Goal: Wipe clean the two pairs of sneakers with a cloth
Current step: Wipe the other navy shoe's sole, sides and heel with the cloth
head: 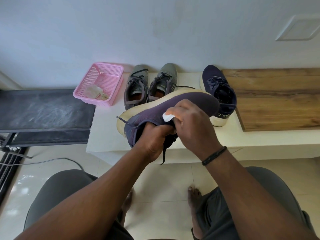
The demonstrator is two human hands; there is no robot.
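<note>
Wiping: right hand pinched a white cloth against the navy sneaker.
Holding: left hand gripped its collar.
Far: grey pair, pink basket.

White ledge: bare strip at front left, below the pink basket. Back edge crowded – basket, grey sneaker pair, navy sneaker in a row against the wall. Open gaps between basket and grey pair, grey pair and navy sneaker. Wood board at right bare
</note>
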